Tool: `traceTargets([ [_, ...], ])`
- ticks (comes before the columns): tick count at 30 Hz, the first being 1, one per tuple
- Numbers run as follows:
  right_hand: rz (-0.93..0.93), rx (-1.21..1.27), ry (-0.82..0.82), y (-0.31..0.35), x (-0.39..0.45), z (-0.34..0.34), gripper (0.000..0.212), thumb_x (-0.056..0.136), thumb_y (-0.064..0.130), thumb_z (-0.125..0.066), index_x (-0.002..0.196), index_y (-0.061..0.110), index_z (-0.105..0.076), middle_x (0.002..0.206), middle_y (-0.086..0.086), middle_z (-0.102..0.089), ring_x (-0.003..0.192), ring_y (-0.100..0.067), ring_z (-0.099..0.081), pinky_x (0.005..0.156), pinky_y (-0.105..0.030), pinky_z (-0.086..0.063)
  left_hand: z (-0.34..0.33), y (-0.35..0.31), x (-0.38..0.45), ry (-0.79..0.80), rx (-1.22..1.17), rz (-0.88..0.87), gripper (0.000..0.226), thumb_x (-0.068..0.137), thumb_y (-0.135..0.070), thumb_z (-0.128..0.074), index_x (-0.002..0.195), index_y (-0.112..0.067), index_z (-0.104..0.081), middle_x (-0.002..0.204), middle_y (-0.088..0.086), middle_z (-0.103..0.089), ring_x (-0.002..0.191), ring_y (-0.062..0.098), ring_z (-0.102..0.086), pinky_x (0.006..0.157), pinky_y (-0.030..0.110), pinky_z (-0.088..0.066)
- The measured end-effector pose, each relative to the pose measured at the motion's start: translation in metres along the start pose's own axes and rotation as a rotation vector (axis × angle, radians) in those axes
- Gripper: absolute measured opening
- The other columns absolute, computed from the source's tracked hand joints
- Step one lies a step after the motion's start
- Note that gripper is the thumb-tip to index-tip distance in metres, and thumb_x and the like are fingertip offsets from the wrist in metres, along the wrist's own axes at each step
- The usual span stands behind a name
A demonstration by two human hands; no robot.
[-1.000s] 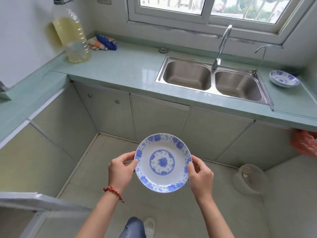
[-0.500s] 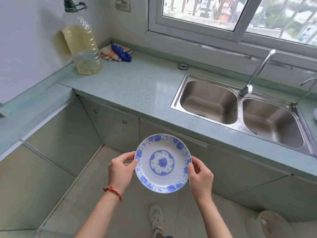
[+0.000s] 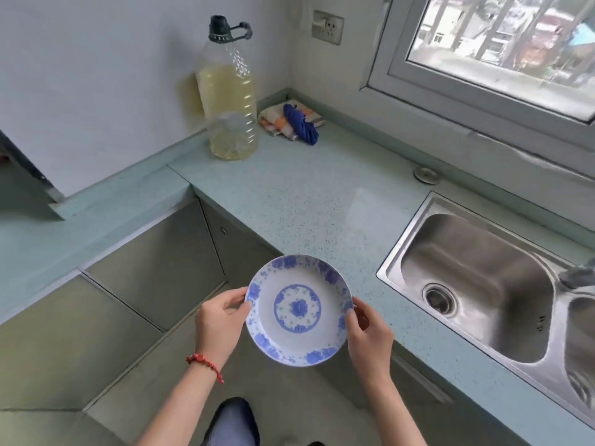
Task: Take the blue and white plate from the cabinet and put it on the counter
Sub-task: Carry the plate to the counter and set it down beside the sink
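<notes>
Counter [image 3: 322, 201] now nearer; plate [image 3: 299, 310] has reached its edge, both hands gripping

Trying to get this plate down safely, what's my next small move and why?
Probably carry the plate forward and lower it onto the bare counter left of the sink: both hands hold it at the counter's front edge.

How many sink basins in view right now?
2. One stainless steel sink basin with its drain showing, set in the pale green speckled counter right of the blue and white plate; a second basin beyond it, cut off by the frame edge.
</notes>
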State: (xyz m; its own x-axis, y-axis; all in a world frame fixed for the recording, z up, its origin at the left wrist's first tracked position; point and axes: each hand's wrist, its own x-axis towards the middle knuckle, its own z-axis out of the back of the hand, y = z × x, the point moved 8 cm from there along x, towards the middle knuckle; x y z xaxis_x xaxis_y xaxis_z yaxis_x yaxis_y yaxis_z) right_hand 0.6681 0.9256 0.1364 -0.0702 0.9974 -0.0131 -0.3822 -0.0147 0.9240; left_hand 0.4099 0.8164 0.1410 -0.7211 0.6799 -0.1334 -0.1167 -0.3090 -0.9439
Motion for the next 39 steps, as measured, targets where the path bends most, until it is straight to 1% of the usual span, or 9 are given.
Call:
traceTargets([
  [6, -0.016, -0.014, -0.025, 0.002, 0.064, -0.046, 0.020, 0.084, 0.010, -0.059, 0.103, 0.012, -0.065, 0.072, 0.018, -0.062, 0.066, 0.007, -0.060, 0.052, -0.005, -0.046, -0.016, -0.004, 0.085, 0.041, 0.014, 0.004, 0.020, 0.074, -0.003, -0.068, 0.089, -0.014, -0.072, 0.080, -0.005, -0.071, 0.071, -0.006, -0.065, 0.058, 0.006, -0.050],
  [9, -0.050, -0.011, -0.094, 0.007, 0.096, -0.063, 0.021, 0.084, 0.010, -0.059, 0.104, 0.012, -0.065, 0.070, 0.012, -0.064, 0.062, -0.003, -0.062, 0.051, -0.011, -0.049, -0.030, -0.015, 0.135, 0.115, 0.052, -0.020, 0.020, 0.074, -0.003, -0.068, 0.090, -0.015, -0.072, 0.079, -0.007, -0.071, 0.071, -0.012, -0.063, 0.056, 0.001, -0.047],
  [12, -0.099, -0.009, -0.156, 0.011, 0.121, -0.077, 0.021, 0.084, 0.009, -0.059, 0.104, 0.011, -0.065, 0.072, 0.006, -0.066, 0.065, -0.006, -0.062, 0.054, -0.016, -0.051, -0.043, -0.029, 0.182, 0.187, 0.106, -0.051, 0.019, 0.074, -0.004, -0.068, 0.090, -0.014, -0.072, 0.078, -0.006, -0.071, 0.069, -0.006, -0.065, 0.057, 0.001, -0.047],
  [16, -0.150, -0.003, -0.274, 0.013, 0.142, -0.085, 0.021, 0.084, 0.010, -0.059, 0.104, 0.011, -0.065, 0.071, 0.017, -0.063, 0.064, 0.006, -0.061, 0.048, -0.007, -0.045, -0.070, -0.045, 0.234, 0.280, 0.172, -0.095, 0.018, 0.075, -0.007, -0.069, 0.091, -0.012, -0.071, 0.082, -0.002, -0.070, 0.073, 0.001, -0.063, 0.060, 0.011, -0.048],
  [20, -0.216, -0.040, -0.383, 0.008, 0.152, -0.076, 0.021, 0.084, 0.009, -0.059, 0.103, 0.011, -0.065, 0.068, 0.021, -0.060, 0.061, 0.000, -0.061, 0.052, -0.013, -0.046, -0.111, -0.057, 0.259, 0.397, 0.193, -0.123, 0.019, 0.075, -0.007, -0.070, 0.093, -0.009, -0.070, 0.082, -0.001, -0.069, 0.076, 0.013, -0.065, 0.068, 0.026, -0.053],
  [23, -0.261, -0.037, -0.439, 0.000, 0.158, -0.063, 0.021, 0.083, 0.008, -0.059, 0.104, 0.010, -0.065, 0.069, 0.021, -0.060, 0.062, -0.003, -0.061, 0.054, -0.013, -0.045, -0.140, -0.059, 0.265, 0.462, 0.200, -0.137, 0.019, 0.074, -0.007, -0.070, 0.093, -0.009, -0.070, 0.084, 0.000, -0.069, 0.075, 0.016, -0.065, 0.071, 0.031, -0.055],
  [27, -0.305, -0.050, -0.462, -0.018, 0.173, -0.051, 0.021, 0.083, 0.007, -0.059, 0.103, 0.011, -0.066, 0.068, 0.021, -0.061, 0.064, 0.008, -0.059, 0.049, -0.005, -0.043, -0.175, -0.055, 0.272, 0.503, 0.215, -0.113, 0.021, 0.075, -0.005, -0.070, 0.095, -0.007, -0.069, 0.085, 0.000, -0.069, 0.076, 0.020, -0.066, 0.072, 0.035, -0.056],
  [33, -0.352, -0.106, -0.403, -0.045, 0.201, -0.049, 0.024, 0.084, 0.010, -0.058, 0.107, 0.013, -0.064, 0.066, 0.013, -0.062, 0.061, -0.004, -0.059, 0.060, -0.032, -0.054, -0.211, -0.040, 0.286, 0.485, 0.237, -0.039, 0.021, 0.074, -0.003, -0.069, 0.096, -0.006, -0.069, 0.084, 0.003, -0.069, 0.073, 0.020, -0.066, 0.071, 0.033, -0.056],
  [39, -0.356, -0.137, -0.383, -0.062, 0.228, -0.055, 0.025, 0.085, 0.011, -0.058, 0.110, 0.012, -0.062, 0.071, 0.004, -0.062, 0.063, 0.000, -0.056, 0.054, -0.008, -0.042, -0.233, -0.026, 0.303, 0.441, 0.240, 0.011, 0.021, 0.074, -0.001, -0.069, 0.094, -0.008, -0.070, 0.085, 0.003, -0.070, 0.076, 0.018, -0.065, 0.077, 0.032, -0.053],
])
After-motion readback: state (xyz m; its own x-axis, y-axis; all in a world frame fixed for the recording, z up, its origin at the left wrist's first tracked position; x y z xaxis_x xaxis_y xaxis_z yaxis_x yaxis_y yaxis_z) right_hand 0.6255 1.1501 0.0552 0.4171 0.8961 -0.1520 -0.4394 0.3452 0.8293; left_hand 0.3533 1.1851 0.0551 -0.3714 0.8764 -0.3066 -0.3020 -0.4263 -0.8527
